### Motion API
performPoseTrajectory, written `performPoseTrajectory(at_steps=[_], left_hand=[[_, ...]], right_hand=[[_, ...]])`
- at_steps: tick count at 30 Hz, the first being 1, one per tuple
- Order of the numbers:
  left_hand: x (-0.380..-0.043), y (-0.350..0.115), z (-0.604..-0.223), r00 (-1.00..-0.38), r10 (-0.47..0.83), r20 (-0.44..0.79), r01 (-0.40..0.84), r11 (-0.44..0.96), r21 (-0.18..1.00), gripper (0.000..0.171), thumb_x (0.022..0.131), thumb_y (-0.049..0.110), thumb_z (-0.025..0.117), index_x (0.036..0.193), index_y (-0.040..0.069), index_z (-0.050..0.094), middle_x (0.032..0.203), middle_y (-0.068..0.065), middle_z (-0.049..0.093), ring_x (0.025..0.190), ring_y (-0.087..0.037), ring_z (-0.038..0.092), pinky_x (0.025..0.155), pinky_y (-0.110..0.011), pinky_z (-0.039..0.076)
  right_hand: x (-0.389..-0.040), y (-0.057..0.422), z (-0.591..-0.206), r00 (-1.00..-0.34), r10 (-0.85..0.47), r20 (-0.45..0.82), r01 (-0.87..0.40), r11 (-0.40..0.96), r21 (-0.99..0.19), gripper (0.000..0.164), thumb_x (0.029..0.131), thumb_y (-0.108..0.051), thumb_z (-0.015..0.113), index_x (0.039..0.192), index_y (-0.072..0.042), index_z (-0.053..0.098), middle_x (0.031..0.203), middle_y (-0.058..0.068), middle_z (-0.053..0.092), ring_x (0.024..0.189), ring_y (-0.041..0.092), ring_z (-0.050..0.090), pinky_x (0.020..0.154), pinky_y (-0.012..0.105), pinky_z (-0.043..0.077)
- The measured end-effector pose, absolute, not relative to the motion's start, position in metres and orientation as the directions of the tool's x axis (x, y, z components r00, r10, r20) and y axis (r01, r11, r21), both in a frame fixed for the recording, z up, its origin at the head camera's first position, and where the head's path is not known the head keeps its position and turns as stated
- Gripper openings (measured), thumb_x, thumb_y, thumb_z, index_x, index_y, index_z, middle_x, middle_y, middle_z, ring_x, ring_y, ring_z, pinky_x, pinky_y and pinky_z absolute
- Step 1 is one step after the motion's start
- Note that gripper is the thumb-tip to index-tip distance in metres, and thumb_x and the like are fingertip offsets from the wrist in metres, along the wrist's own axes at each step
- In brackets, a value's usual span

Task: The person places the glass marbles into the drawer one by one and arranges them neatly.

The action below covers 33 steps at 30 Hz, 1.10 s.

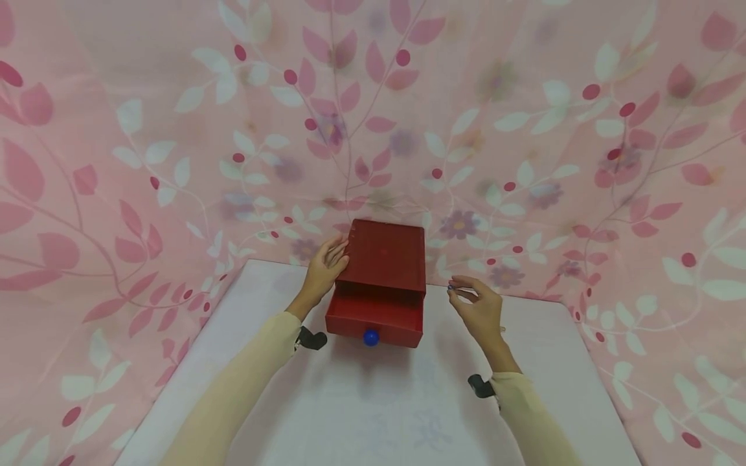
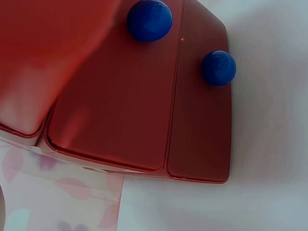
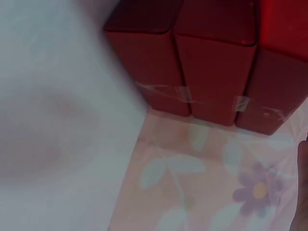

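A red chest of drawers stands against the back wall, its top drawer pulled out by a blue knob-side front. Inside, the visible drawer floor is bare red. Two lower drawer fronts with blue knobs appear closed in the left wrist view. My left hand rests along the chest's left side, fingers extended toward the back. Right of the chest, raised in the air, my right hand pinches a tiny dark-blue thing between thumb and fingertips; its kind is too small to tell.
A white-covered table carries the chest near its back edge. Pink leaf-patterned cloth hangs behind and along both sides. Strips of clear tape cross the chest's right side.
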<state>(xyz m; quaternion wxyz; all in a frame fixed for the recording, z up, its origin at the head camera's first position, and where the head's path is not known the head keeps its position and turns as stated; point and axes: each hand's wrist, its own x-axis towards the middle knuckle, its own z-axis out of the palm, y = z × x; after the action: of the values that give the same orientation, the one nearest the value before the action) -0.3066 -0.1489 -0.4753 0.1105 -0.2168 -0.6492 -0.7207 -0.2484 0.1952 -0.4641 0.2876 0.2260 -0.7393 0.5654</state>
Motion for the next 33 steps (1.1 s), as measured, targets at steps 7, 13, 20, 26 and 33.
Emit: performPoseTrajectory(at_steps=[7,13,20,26,33], left_hand=[[-0.307,-0.149,-0.474,-0.882,0.111,0.459,0.444,-0.138,0.886,0.058,0.094,-0.006,0.058,0.146,-0.008,0.032,0.149,-0.028,0.035,0.139,-0.042,0.031,0.117,-0.048,0.026],[-0.307,-0.148,-0.475,-0.881,0.117,0.458,0.441,-0.150,0.885,0.058,0.094,-0.007,0.057,0.146,-0.010,0.031,0.149,-0.029,0.034,0.139,-0.043,0.030,0.116,-0.049,0.026],[-0.307,-0.148,-0.474,-0.880,0.118,0.461,0.445,-0.138,0.885,0.058,0.094,-0.007,0.057,0.145,-0.010,0.031,0.149,-0.030,0.034,0.139,-0.042,0.031,0.116,-0.048,0.027],[-0.306,-0.149,-0.473,-0.880,0.116,0.461,0.446,-0.133,0.885,0.057,0.094,-0.007,0.057,0.145,-0.009,0.032,0.148,-0.027,0.035,0.139,-0.041,0.032,0.117,-0.045,0.028],[-0.307,-0.148,-0.473,-0.877,0.119,0.465,0.449,-0.138,0.883,0.058,0.094,-0.007,0.057,0.145,-0.012,0.030,0.148,-0.030,0.035,0.139,-0.044,0.031,0.117,-0.049,0.026]], right_hand=[[-0.247,0.178,-0.456,-0.717,-0.069,0.693,-0.691,0.201,-0.695,0.027,0.073,0.023,0.069,0.099,0.015,0.068,0.095,0.027,0.069,0.084,0.044,0.067,0.075,0.039,0.061],[-0.243,0.165,-0.452,-0.693,-0.113,0.712,-0.719,0.173,-0.673,0.026,0.073,0.023,0.070,0.098,0.015,0.068,0.094,0.029,0.068,0.081,0.042,0.068,0.073,0.038,0.061],[-0.240,0.149,-0.444,-0.675,-0.142,0.724,-0.738,0.124,-0.664,0.026,0.072,0.023,0.071,0.097,0.018,0.067,0.093,0.031,0.067,0.078,0.042,0.068,0.072,0.040,0.061],[-0.236,0.136,-0.437,-0.685,-0.184,0.705,-0.729,0.154,-0.667,0.026,0.073,0.018,0.074,0.099,0.014,0.069,0.096,0.026,0.069,0.078,0.037,0.070,0.071,0.046,0.061],[-0.231,0.123,-0.433,-0.658,-0.263,0.705,-0.751,0.159,-0.641,0.027,0.074,0.018,0.075,0.100,0.013,0.069,0.095,0.025,0.069,0.079,0.035,0.070,0.070,0.048,0.061]])
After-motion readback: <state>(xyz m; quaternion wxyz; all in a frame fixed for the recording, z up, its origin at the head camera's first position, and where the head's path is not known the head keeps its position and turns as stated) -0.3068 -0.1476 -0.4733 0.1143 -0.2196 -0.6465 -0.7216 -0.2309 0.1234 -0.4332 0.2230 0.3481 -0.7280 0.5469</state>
